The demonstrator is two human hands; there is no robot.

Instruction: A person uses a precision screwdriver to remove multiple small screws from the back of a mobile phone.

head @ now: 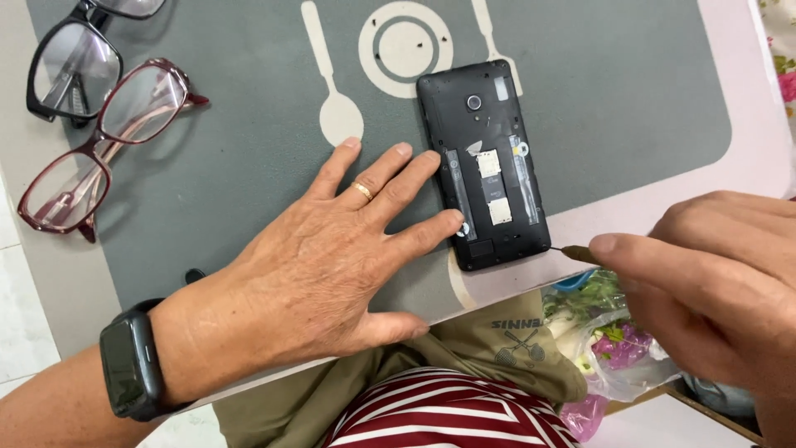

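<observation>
Left fingers (431, 228) touching opened phone (485, 166), right hand (713, 282) apparently pinching screwdriver (568, 250)

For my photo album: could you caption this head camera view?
Left hand steadies an opened black phone on a grey placemat; right hand applies a thin tool.

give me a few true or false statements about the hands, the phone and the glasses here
1. The phone lies with its back cover off. True.
2. The left hand is lifted clear of the mat. False: it lies flat on it, fingertips against the phone's edge.
3. The right hand holds a thin tool at the phone's lower corner. True.
4. Only one pair of glasses is present. False: black glasses and dark red glasses lie at the mat's left.
</observation>
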